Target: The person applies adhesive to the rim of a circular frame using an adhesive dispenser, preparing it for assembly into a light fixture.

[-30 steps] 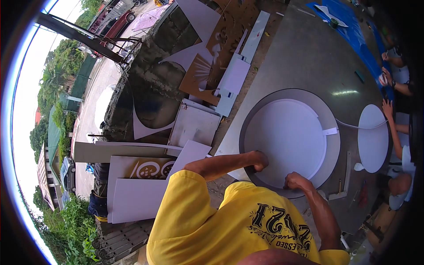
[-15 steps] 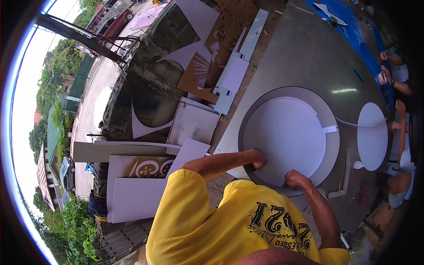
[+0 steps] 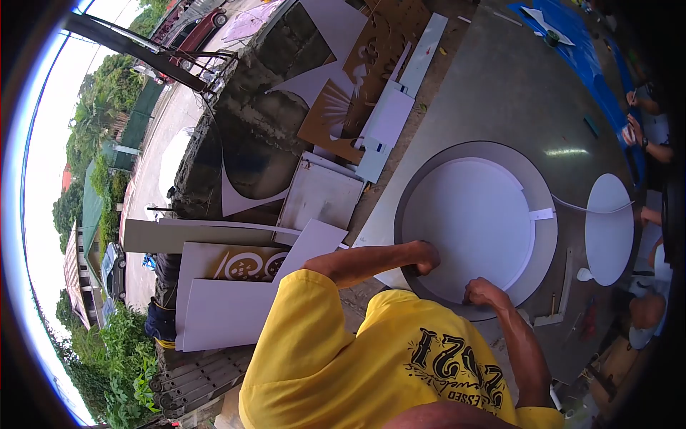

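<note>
A large round shallow shell (image 3: pixel 550 236), with a grey side wall and a white disc (image 3: pixel 464 214) as its floor, lies on the grey table. My left hand (image 3: pixel 424 257) is closed over the near left part of the wall, its fingers curled down inside. To its right, my right hand (image 3: pixel 486 292) is closed too, knuckles up, at the near inner edge of the disc. Whatever either hand holds is hidden under the fingers. A small white tab (image 3: pixel 542 214) sits across the wall on the right.
A white oval sheet (image 3: pixel 609 229), a thin strip (image 3: pixel 582 206) and a carpenter's square (image 3: pixel 564 293) lie to the right. Blue sheeting (image 3: pixel 579 64) and other people's hands (image 3: pixel 634 131) are at the far right. Cut white panels (image 3: pixel 229 311) lean at the left.
The whole view has shifted slightly to the right. Both my hands stay at nearly the same places on the round shell and remain closed.
</note>
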Available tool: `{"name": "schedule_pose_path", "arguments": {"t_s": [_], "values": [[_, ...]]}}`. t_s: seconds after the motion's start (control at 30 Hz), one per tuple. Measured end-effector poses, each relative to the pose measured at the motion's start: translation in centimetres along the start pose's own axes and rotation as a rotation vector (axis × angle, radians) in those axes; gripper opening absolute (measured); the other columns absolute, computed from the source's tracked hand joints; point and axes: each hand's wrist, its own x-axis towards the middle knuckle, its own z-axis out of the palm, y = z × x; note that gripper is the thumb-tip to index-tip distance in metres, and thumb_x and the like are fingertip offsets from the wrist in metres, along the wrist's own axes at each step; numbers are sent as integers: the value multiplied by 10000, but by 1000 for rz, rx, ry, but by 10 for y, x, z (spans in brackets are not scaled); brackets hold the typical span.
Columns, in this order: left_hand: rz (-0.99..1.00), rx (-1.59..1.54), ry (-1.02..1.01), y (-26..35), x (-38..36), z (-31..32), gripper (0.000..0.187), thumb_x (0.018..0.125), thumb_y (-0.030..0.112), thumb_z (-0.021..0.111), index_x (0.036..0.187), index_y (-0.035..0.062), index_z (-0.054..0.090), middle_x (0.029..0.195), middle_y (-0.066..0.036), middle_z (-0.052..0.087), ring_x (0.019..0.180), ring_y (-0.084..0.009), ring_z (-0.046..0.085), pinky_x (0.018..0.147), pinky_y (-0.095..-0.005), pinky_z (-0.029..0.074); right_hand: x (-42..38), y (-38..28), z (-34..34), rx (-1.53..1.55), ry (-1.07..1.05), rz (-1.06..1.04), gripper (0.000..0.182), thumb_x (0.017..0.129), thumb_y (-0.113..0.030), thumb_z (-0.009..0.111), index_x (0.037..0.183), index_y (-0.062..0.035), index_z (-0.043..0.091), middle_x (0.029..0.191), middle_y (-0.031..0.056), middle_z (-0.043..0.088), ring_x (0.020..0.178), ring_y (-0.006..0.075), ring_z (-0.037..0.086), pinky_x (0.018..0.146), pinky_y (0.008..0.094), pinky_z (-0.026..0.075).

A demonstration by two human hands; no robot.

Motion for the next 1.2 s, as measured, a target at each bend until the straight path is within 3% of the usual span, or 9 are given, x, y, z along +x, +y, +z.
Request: {"name": "schedule_pose_path", "arguments": {"t_s": [0.2,0.37,0.43,0.47,0.6,0.67,0.77,0.93,1.2], "values": [[-13,-17,-14,-6,9,7,276,761,118,644,990,-10,733,1038,-176,709,971,-336,677,830,-445,522,1,-21,-18,-28,8,46,291,718,-95,537,879,-102,780,918,125,725,838,328,680,760,382,542],[-79,-119,-7,0,-9,-2,277,729,93,617,958,-12,732,1019,-181,707,968,-334,677,821,-438,526,6,-17,-12,-248,-63,-138,237,715,-118,568,835,-115,772,866,124,715,779,342,661,726,425,525],[6,-12,1,-10,8,9,298,705,91,600,952,-21,724,1038,-205,696,987,-357,669,828,-444,528,2,-39,-28,-162,-98,-2,196,715,-140,589,800,-110,763,815,134,706,732,348,648,689,438,513],[78,-21,53,-22,23,25,313,690,98,607,957,-15,724,1043,-210,695,996,-368,668,823,-451,527,-2,-37,-26,-111,-18,-75,159,713,-152,607,760,-90,746,803,134,704,714,348,643,680,446,504],[44,-1,22,-9,3,4,265,649,80,618,872,0,737,911,-201,705,897,-375,678,764,-438,528,-14,-67,-46,33,30,93,123,689,-97,595,660,-59,708,672,170,647,637,357,608,600,444,460],[7,-38,114,-4,-2,3,265,652,85,626,881,12,739,918,-199,703,888,-375,675,754,-435,528,-12,-59,-43,52,46,98,113,679,-93,595,637,-55,693,654,165,637,615,354,594,584,446,450],[-37,-12,14,0,-5,-5,290,702,174,658,934,14,725,946,-208,692,891,-386,656,767,-432,508,-9,-55,-37,42,20,80,105,661,-87,586,602,-48,662,594,150,590,562,341,538,551,440,423],[-29,-63,20,-1,-3,-4,233,717,146,648,903,33,730,926,-202,689,855,-381,650,743,-432,502,-7,-61,-46,58,-94,131,80,610,-51,535,562,-18,590,556,148,500,531,329,458,530,446,374],[48,-97,32,5,-1,-7,159,765,157,637,796,24,720,791,-184,664,744,-354,609,673,-415,477,-10,-74,-52,175,-54,198,65,598,-24,522,569,2,574,590,162,518,567,338,490,548,454,384]]}}
